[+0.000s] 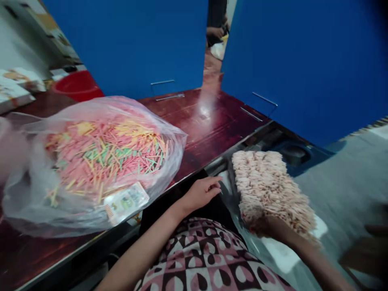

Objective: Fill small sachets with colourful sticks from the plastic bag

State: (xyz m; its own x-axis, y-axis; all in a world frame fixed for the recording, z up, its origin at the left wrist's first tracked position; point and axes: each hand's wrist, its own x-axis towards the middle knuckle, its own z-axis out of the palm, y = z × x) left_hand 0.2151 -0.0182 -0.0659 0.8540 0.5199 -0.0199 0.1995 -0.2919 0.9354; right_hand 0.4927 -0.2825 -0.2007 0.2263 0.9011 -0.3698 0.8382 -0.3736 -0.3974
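Note:
My left hand (203,193) hovers above my lap beside the table edge, fingers loosely bent and apart, with nothing seen in it. To its right is a thick block of pale beige, tightly packed strips (269,186). My right hand (263,224) lies against the near left side of that block; its fingers are blurred and partly lost against the strips. A large clear plastic bag (169,161) stands open on the table at left. Thin pink, yellow and green sticks (112,149) fill it. A printed packet (127,202) lies at the bag's near edge.
Blue partition panels (136,44) stand on metal brackets along the back of the dark red table (194,117). A red basin (79,85) sits behind the bag. Through the gap between panels, a person's hand (216,32) shows. Something white (281,254) lies under the beige block.

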